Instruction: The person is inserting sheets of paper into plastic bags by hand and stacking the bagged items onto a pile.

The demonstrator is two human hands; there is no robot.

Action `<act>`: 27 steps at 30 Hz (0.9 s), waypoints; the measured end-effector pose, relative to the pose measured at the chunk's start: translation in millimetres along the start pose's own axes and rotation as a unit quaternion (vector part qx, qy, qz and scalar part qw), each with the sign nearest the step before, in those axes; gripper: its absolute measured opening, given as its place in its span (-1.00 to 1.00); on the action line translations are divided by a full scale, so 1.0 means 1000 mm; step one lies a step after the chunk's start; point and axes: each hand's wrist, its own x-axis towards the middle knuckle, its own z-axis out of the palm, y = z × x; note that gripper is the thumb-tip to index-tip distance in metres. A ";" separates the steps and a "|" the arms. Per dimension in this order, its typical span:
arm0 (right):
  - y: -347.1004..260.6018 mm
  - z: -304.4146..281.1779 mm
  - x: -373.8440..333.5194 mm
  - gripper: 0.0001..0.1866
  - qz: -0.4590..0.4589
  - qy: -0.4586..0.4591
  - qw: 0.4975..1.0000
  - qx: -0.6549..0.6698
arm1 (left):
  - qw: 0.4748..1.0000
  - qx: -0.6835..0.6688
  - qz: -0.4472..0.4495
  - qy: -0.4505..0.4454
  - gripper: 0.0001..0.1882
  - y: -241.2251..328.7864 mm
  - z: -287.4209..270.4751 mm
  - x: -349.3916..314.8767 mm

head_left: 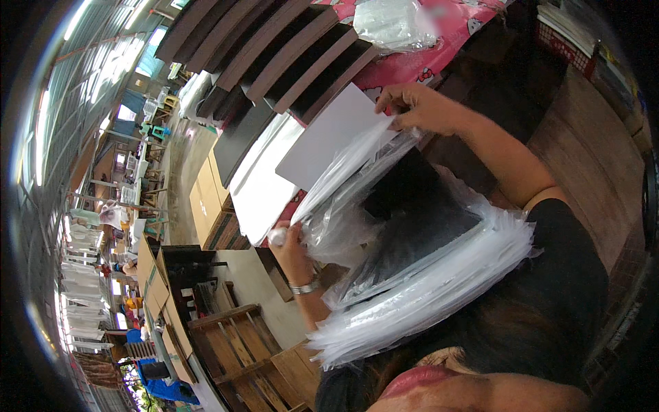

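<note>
My left hand [291, 251], with a metal band at the wrist, grips the lower edge of a clear plastic bag [343, 226]. Something small and white shows at its fingertips. My right hand [420, 110] has curled fingers at the bag's upper end, beside the corner of a pale grey sheet [328, 141]. The bag spreads between both hands and partly overlaps the sheet. Against my body lies a thick pile of clear plastic bags [425, 288], its edges fanned out. White sheets [264, 175] lie just beyond the grey one.
Dark brown boards [274, 58] stand in overlapping rows on a table with a pink patterned cover [453, 48]. A clear plastic pack [391, 24] lies there too. Cardboard boxes [213, 199] and a wooden pallet [240, 343] are at the left. A red basket [566, 41] stands far right.
</note>
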 end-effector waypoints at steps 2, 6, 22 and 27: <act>-0.004 -0.004 -0.003 -0.54 0.063 -0.030 0.986 0.150 | 0.993 -0.013 -0.105 -0.047 -0.94 0.013 -0.002 0.005; 0.100 -0.003 -0.011 -0.58 0.167 -0.114 0.942 0.269 | 0.938 0.002 -0.258 -0.232 -0.93 -0.063 -0.048 0.042; 0.082 0.025 -0.036 -0.57 0.097 -0.282 0.929 0.218 | 0.958 -0.032 -0.284 0.025 -0.85 -0.149 -0.069 0.014; 0.090 0.094 -0.054 -0.45 0.129 -0.478 0.868 -0.013 | 0.983 -0.083 -0.010 -0.166 -0.60 -0.008 -0.040 0.003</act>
